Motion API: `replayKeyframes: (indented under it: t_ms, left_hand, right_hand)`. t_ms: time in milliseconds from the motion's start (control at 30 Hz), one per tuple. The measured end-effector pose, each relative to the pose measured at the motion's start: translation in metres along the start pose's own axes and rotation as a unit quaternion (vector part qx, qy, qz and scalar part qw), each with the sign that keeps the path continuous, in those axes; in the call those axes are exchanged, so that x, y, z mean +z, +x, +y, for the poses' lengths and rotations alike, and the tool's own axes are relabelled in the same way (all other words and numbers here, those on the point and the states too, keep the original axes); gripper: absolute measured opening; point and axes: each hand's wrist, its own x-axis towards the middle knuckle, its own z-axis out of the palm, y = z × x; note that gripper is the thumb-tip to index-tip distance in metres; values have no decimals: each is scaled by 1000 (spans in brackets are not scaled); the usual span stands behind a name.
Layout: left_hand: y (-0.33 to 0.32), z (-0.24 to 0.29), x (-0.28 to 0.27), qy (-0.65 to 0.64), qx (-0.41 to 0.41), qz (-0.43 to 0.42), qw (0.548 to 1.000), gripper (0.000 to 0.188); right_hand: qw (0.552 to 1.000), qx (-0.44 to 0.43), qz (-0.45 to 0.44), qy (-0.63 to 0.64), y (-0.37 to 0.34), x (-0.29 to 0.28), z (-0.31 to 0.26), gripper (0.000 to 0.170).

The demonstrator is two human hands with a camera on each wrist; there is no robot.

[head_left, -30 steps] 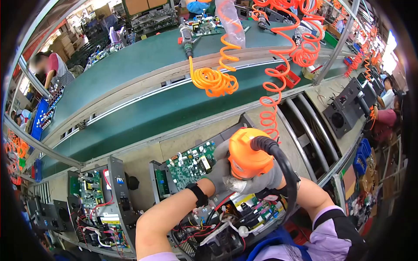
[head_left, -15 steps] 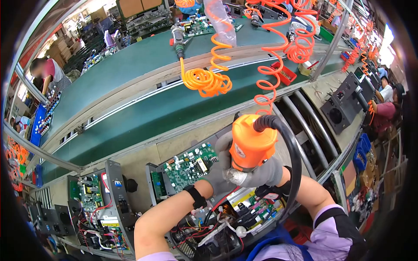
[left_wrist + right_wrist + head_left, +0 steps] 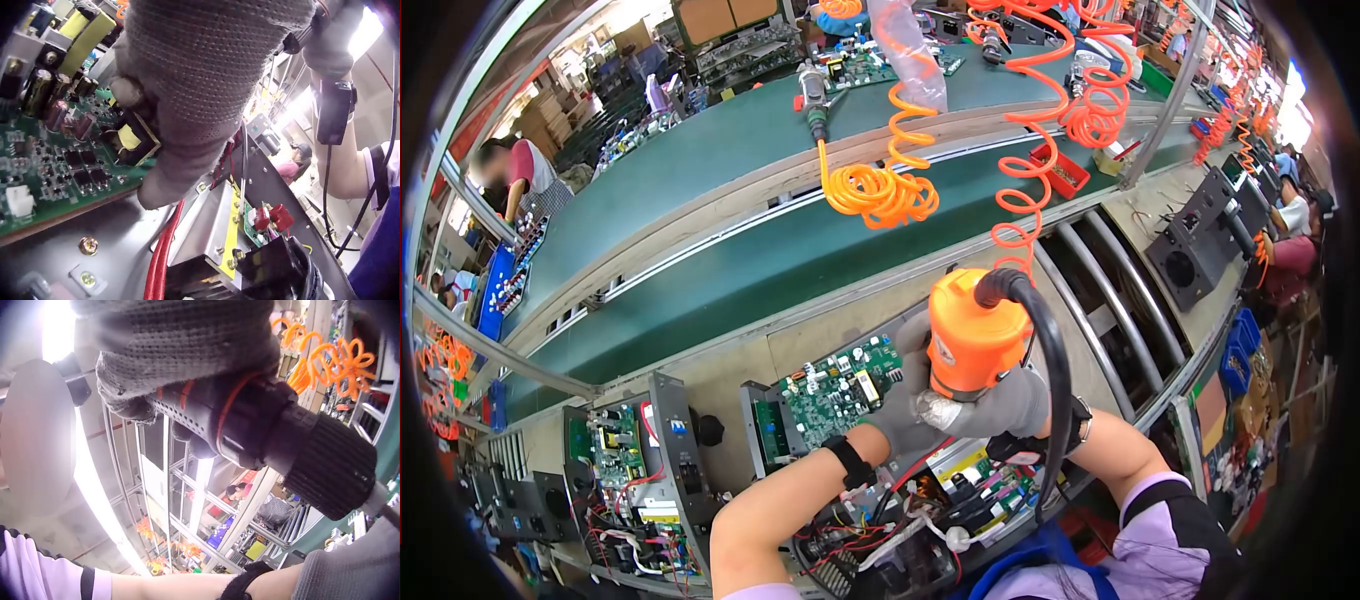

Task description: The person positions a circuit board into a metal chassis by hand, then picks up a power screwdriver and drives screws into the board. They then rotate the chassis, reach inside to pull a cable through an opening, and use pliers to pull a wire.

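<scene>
My gloved right hand [image 3: 1015,400] grips an electric screwdriver [image 3: 978,335] with an orange end and a thick black cord. In the right wrist view its black ribbed nose [image 3: 334,465] points toward the left glove, which hides the bit's tip. The gloved left hand [image 3: 905,410] lies beside and below the tool. In the left wrist view, two of its digits reach down beside a small transformer [image 3: 132,140] at the edge of a green circuit board [image 3: 62,169]; whether they pinch anything is hidden. The board sits in a dark metal chassis [image 3: 758,430] with wires and further boards.
Another opened chassis [image 3: 670,430] stands at the left. Bare metal rollers [image 3: 1110,300] lie right of the work. Beyond it runs a green conveyor [image 3: 730,290], with orange coiled hoses [image 3: 880,195] hanging over it. A red parts bin [image 3: 1060,172] sits at the far side.
The screwdriver's orange end has tipped slightly, now showing more of its side. Both hands stay at the same part of the board, while the head view shifts a little.
</scene>
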Motion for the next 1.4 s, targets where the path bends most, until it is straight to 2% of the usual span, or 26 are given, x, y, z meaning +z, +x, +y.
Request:
replayKeyframes:
  t_ms: [100, 167, 267, 367, 467, 567, 667, 767, 800, 900, 1033, 1067, 1100, 1133, 1167, 1200, 1233, 1267, 1333, 1367, 1400]
  left_hand:
    - [7, -28, 22, -175, 19, 15, 984, 51]
    - [5, -40, 32, -185, 4, 6, 983, 51]
    - [6, -41, 30, -188, -11, -6, 982, 52]
    - [5, -29, 21, -182, -22, -9, 983, 61]
    - [5, 13, -3, -183, -44, 9, 982, 76]
    - [5, 20, -9, -190, -42, 13, 981, 75]
    - [8, 5, 2, -246, -19, 23, 969, 74]
    - [18, -8, 16, -379, 27, 43, 924, 74]
    - [23, -8, 18, -436, 49, 52, 897, 73]
    - [28, -12, 28, -577, 128, 81, 802, 74]
    - [12, -19, 21, -641, -78, 55, 762, 66]
    - [9, -17, 16, -479, -80, 52, 872, 59]
    - [5, -13, 9, -258, -85, 45, 961, 53]
    - [2, -8, 3, -65, -91, 42, 993, 46]
    - [-7, 24, -21, 162, -87, 11, 983, 42]
    - [-17, 13, -21, -2, -53, 130, 990, 40]
    - [-32, 41, -41, -176, -141, 142, 964, 40]
    - [-48, 69, -62, -343, -224, 152, 899, 41]
    - [-78, 69, -63, -502, -170, 216, 820, 38]
    - [-91, 71, -57, -573, -139, 247, 769, 36]
    - [-102, 74, -47, -576, -151, 238, 768, 38]
  right_hand:
    - [1000, -16, -14, -2, 2, -1, 0, 50]
    - [998, -46, -28, -36, 4, -4, -4, 51]
    - [998, 57, -31, 19, -3, -8, 2, 52]
    - [1000, 9, -9, 17, -1, -3, -1, 51]
    - [998, -32, -6, -60, 3, 0, -9, 49]
    - [995, -75, 9, -71, 2, 1, 1, 47]
    - [989, -72, -16, -128, 1, 2, -9, 47]
    - [994, -39, -35, -98, 2, 6, -11, 44]
    - [983, -118, -8, -139, -1, 7, 4, 43]
    - [986, -95, -44, -129, -3, 3, 9, 44]
    - [995, 49, -64, 56, -1, 1, 2, 50]
    - [994, -2, -105, -42, 1, -7, 4, 54]
    - [993, -24, -93, -62, 0, -10, -2, 54]
    - [992, -45, -80, -83, -2, -14, -6, 55]
    - [993, -93, -67, -41, -6, -19, -19, 53]
    - [988, -142, -57, -1, -10, -24, -31, 52]
    - [983, -152, -42, 99, -17, -29, -38, 55]
    - [966, -165, -29, 196, -25, -35, -45, 58]
    - [941, -191, 25, 279, -39, -40, -61, 65]
    - [932, -184, 74, 303, -49, -42, -68, 63]
    - [926, -202, 36, 318, -57, -52, -67, 59]
